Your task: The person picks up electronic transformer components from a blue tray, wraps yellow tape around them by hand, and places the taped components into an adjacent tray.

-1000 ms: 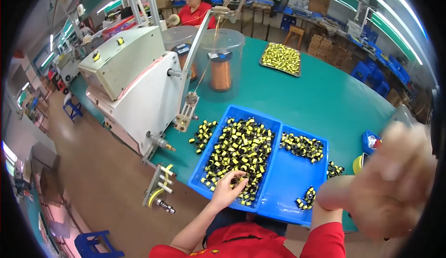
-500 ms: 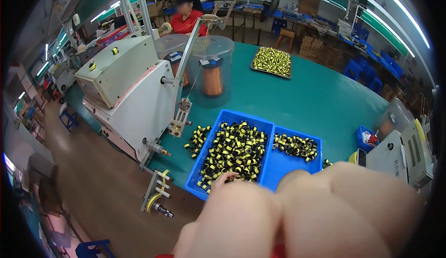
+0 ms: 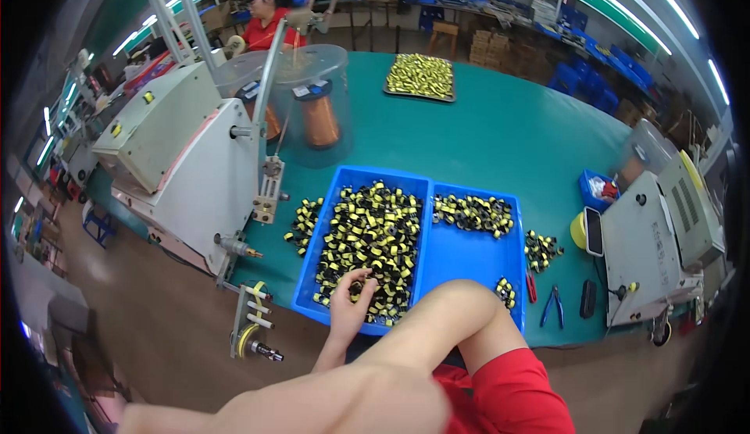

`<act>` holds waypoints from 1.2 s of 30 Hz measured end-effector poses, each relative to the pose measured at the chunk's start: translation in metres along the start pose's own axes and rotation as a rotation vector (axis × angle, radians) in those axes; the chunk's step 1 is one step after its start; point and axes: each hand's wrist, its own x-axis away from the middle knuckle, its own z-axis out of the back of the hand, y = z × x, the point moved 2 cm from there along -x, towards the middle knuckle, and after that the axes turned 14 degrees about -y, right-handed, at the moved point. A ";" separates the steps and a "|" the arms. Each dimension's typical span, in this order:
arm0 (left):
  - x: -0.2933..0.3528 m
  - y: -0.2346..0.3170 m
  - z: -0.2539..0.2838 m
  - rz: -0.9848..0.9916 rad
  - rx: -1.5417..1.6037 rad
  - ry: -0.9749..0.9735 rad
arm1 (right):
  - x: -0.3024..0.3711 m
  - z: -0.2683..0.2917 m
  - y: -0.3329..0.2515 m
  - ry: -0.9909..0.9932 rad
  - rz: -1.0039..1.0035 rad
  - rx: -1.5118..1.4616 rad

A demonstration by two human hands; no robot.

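My left hand reaches into the front of a deep blue tray, among a heap of small black-and-yellow coils. Its thumb and index finger curl together; what they hold, if anything, I cannot make out. My right arm bends sharply at the elbow and folds back close to the camera. The right hand is a large blurred shape at the lower edge, its fingers indistinct. To the right, a second blue tray holds more coils at its far end and a few by its right front corner.
Loose coils lie outside both trays. At left stands a winding machine, with copper wire spools behind. A tray of yellow pieces sits farther back. Pliers, a phone and another machine are at right.
The right arm and hand have shifted down and left, uncovering the right tray's front and the tools. My left hand shows more fully now. The whole view has shifted.
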 end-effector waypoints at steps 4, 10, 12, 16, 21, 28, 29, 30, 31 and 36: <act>0.003 0.004 0.005 0.028 0.206 -0.024 | 0.007 0.008 0.030 -0.057 -0.099 -0.144; 0.002 -0.007 0.010 0.110 0.326 -0.114 | 0.108 0.032 0.031 0.348 -0.425 0.506; 0.001 -0.001 0.008 0.230 0.447 -0.140 | 0.138 0.029 0.014 0.597 -0.389 0.552; -0.006 0.006 0.014 0.264 0.597 -0.210 | 0.160 0.009 -0.023 1.133 -0.170 0.661; -0.017 0.019 0.004 0.399 0.907 -0.363 | 0.162 -0.024 -0.050 1.304 -0.039 1.400; -0.017 0.052 -0.011 0.388 0.738 -0.330 | 0.194 -0.082 -0.059 1.053 -0.371 1.986; -0.016 0.050 -0.015 0.388 0.746 -0.338 | 0.170 -0.089 -0.058 1.060 -0.372 1.997; -0.016 0.044 -0.020 0.422 0.778 -0.337 | 0.162 -0.060 -0.044 1.062 -0.373 2.010; -0.011 0.037 -0.021 0.451 0.811 -0.323 | 0.170 -0.067 -0.055 1.050 -0.369 2.019; -0.008 0.017 -0.011 0.237 0.374 -0.135 | 0.173 -0.050 -0.093 0.950 -0.316 2.104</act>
